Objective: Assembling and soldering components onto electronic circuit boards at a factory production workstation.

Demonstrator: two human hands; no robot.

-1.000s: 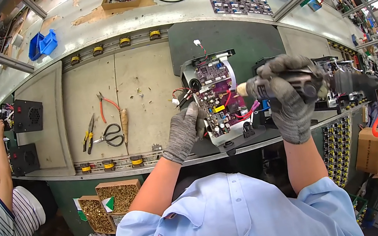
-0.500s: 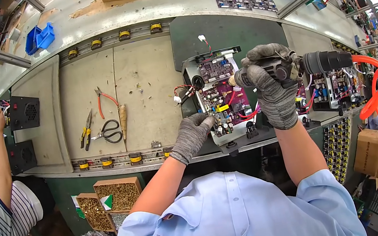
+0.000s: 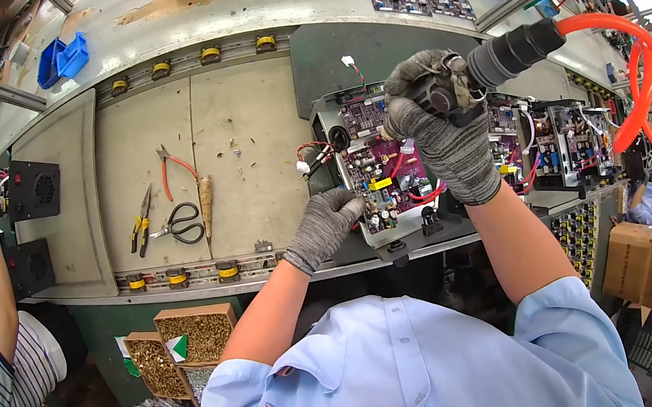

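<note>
My right hand [image 3: 443, 132], in a grey knit glove, is closed around an air screwdriver [image 3: 445, 93]. The tool lies tilted above a purple circuit board [image 3: 411, 168]; its tip is mostly hidden by my glove. An orange coiled air hose [image 3: 640, 112] leads off its black rear end to the right. My left hand [image 3: 322, 228], gloved too, holds the near left edge of the open metal chassis [image 3: 362, 223] that carries the board. Black, red and white wires with a white plug [image 3: 303, 167] stick out at the chassis's left side.
Left on the worktop lie cutting pliers [image 3: 178, 166], yellow-handled pliers [image 3: 144, 221], black scissors [image 3: 181, 225] and a tape-wrapped pointed tool [image 3: 207, 210]. More open board units [image 3: 569, 137] stand to the right. Screw boxes [image 3: 197, 333] sit below the bench edge. A co-worker [image 3: 20, 358] is at far left.
My right hand has shifted slightly left, and the screwdriver's rear end has swung up and left, the hose moving with it. My left hand stays at the chassis edge.
</note>
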